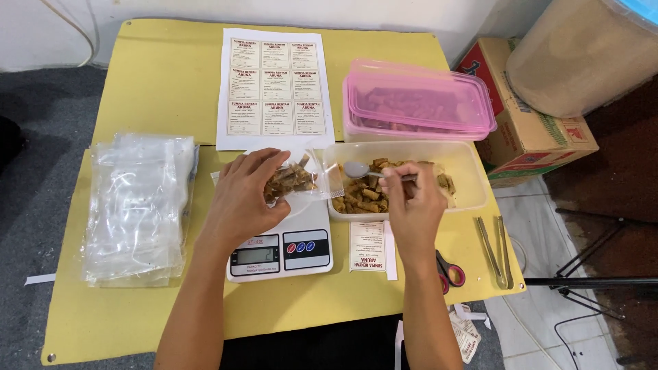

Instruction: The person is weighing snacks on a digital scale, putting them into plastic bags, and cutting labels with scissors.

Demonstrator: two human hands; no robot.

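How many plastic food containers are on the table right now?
2. A clear open container of fried snacks sits beside the scale; a pink lidded container sits just behind it. More may be hidden beneath the pink one.

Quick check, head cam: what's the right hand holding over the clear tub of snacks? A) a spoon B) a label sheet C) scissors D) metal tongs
A: the right hand grips a spoon over the clear tub, while the tongs and scissors lie on the yellow table.
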